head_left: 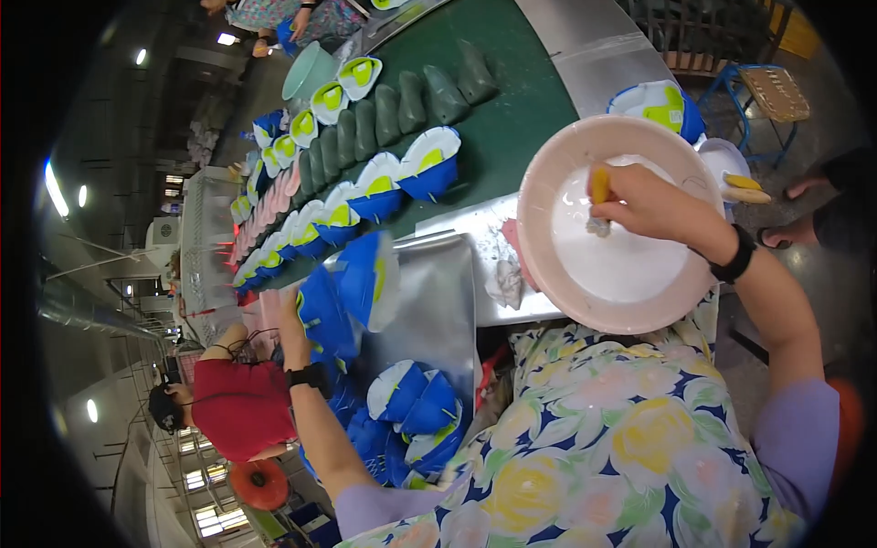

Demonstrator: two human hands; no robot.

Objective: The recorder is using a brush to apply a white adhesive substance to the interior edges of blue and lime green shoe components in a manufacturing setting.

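Note:
My right hand (650, 201) grips a brush with a yellow handle (599, 185), its tip down in the white liquid (603, 265) of a pale pink basin (548, 283). The basin is at my front right. At the left, my left hand (294, 340) is closed on a blue shoe upper (326, 315), its fingers partly hidden by it. A second blue upper with a pale edge (367, 279), slightly blurred, is right beside it. Below, more blue and white uppers (425, 402) are heaped by a metal tray (429, 301).
A green conveyor belt (512, 119) carries rows of blue, white and lime uppers (429, 164) and dark foot-shaped pieces (411, 102). A crumpled cloth (505, 283) lies beside the basin. Further off are a person in red (242, 406), another person's hand (300, 23) and a stool (775, 94).

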